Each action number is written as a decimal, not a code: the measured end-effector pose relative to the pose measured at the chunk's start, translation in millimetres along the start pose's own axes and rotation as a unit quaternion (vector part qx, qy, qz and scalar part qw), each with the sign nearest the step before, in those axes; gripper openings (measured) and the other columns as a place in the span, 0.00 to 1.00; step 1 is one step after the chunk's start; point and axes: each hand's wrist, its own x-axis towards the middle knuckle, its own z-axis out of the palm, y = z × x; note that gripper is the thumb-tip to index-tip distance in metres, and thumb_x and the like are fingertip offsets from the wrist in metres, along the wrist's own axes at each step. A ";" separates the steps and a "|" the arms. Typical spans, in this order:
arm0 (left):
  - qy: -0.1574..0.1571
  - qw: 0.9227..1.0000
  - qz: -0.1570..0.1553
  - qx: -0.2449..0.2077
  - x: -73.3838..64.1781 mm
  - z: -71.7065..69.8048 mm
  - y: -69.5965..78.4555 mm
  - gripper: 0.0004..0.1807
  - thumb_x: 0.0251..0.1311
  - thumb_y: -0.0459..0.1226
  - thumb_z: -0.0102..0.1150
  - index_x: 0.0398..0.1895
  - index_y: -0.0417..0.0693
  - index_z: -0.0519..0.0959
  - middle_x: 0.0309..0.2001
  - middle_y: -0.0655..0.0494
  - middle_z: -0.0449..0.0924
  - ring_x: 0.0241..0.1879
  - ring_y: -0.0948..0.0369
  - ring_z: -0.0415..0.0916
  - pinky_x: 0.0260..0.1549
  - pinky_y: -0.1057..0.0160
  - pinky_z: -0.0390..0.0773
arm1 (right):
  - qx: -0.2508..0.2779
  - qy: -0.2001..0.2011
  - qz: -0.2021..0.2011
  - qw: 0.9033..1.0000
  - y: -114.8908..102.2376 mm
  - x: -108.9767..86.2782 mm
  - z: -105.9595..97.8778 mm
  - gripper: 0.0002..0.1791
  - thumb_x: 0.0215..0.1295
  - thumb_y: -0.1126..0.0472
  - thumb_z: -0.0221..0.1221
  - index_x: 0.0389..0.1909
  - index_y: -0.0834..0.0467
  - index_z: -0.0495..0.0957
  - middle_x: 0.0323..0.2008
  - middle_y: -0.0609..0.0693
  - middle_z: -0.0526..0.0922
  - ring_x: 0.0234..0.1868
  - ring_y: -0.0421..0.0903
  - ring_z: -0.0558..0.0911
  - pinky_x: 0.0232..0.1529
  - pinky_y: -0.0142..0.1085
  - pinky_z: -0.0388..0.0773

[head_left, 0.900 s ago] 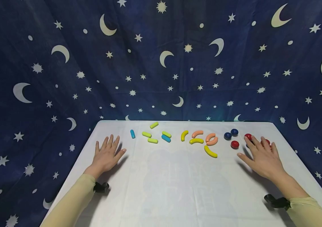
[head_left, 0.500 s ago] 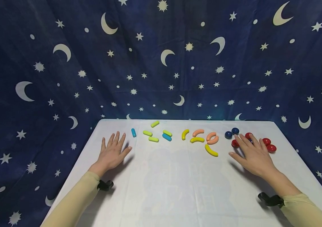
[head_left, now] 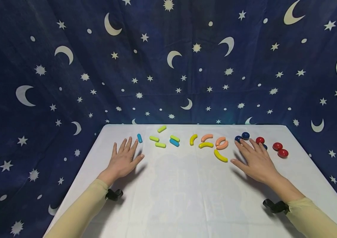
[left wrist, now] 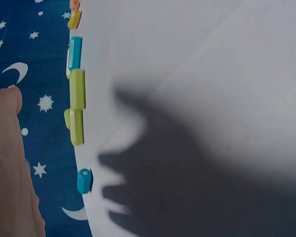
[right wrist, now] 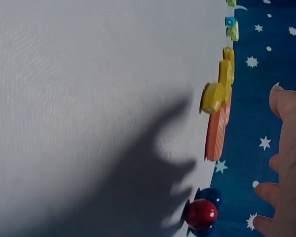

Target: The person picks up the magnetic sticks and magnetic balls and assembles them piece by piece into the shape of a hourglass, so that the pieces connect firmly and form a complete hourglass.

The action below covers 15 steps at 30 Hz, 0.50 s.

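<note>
My left hand (head_left: 122, 162) hovers palm down over the table's left side, fingers spread, holding nothing. Just beyond its fingertips lies a short blue rod (head_left: 139, 138). To the right are several lime-green rods (head_left: 160, 144) and a second blue rod (head_left: 174, 142). Likewise spread and holding nothing, my right hand (head_left: 257, 165) hangs above the right side. Its fingers partly cover dark blue balls (head_left: 245, 135) and red balls (head_left: 282, 153), one red ball (right wrist: 201, 214) showing in the right wrist view. Left of this hand lie yellow curved pieces (head_left: 220, 156) and orange curved pieces (head_left: 207, 138).
The white-covered table (head_left: 186, 191) ends at a straight back edge, near which the small pieces lie. Behind and beside it hangs a dark blue cloth (head_left: 156, 62) printed with moons and stars. Each wrist wears a black strap device (head_left: 275, 206).
Both hands have drifted inward, the left one to the right and the right one to the left. More red balls show at the right. The pieces keep their places on the table.
</note>
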 end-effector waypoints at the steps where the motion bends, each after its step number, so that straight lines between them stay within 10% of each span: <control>1: 0.000 1.000 0.002 -0.002 -0.1 -0.1 1.3 0.47 0.72 0.70 0.33 0.84 0.52 0.46 0.82 0.42 0.39 0.80 0.42 0.34 0.70 0.33 0.26 | 0.002 -0.003 -0.001 1.000 -1.2 0.5 0.5 0.49 0.68 0.29 0.56 0.79 0.56 0.58 0.75 0.65 0.62 0.78 0.67 0.48 0.71 0.69 0.40; 15: -0.009 0.999 0.030 0.007 0.7 5.7 25.8 0.46 0.72 0.69 0.34 0.83 0.53 0.47 0.82 0.45 0.41 0.80 0.44 0.36 0.71 0.33 0.30 | 0.017 -0.015 -0.013 1.000 -18.9 10.7 7.2 0.49 0.67 0.29 0.55 0.78 0.57 0.60 0.76 0.64 0.61 0.76 0.69 0.53 0.73 0.66 0.40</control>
